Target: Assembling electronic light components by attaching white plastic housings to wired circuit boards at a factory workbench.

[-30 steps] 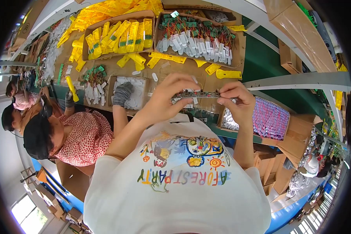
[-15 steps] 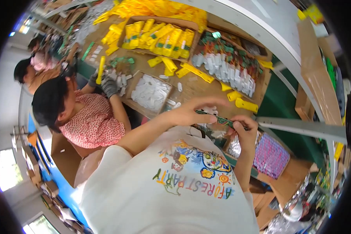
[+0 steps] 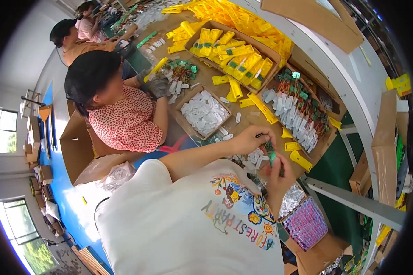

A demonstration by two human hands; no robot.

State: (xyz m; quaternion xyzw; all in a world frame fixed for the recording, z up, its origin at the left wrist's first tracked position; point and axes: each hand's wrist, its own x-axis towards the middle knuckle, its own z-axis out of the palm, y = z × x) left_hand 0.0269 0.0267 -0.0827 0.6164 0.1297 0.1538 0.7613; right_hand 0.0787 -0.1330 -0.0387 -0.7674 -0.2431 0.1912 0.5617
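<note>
Both hands meet over the bench in front of my chest, with a narrow green circuit board point(image 3: 272, 158) between them. My left hand point(image 3: 254, 140) is closed, its fingertips pinched at the board's far end, where a dark bit shows by the thumb. My right hand point(image 3: 280, 178) is closed round the near end, thumb and fingers on the green part. Fingers cover much of the board. Beneath and beside the hands lies a loose pile of white plastic pieces point(image 3: 254, 159). Yellow casings point(image 3: 301, 161) lie just right of them.
A box of white parts point(image 3: 205, 112) stands left of my hands. Beyond are a box of yellow casings point(image 3: 243, 59) and rows of wired white units point(image 3: 296, 121). A metal bar point(image 3: 353, 197) crosses at the right. A co-worker in gloves point(image 3: 124, 107) sits at my left.
My view has turned, so the scene sits differently. The hands have come closer together, and the circuit board, stretched out lengthwise before, is now turned and mostly hidden by fingers.
</note>
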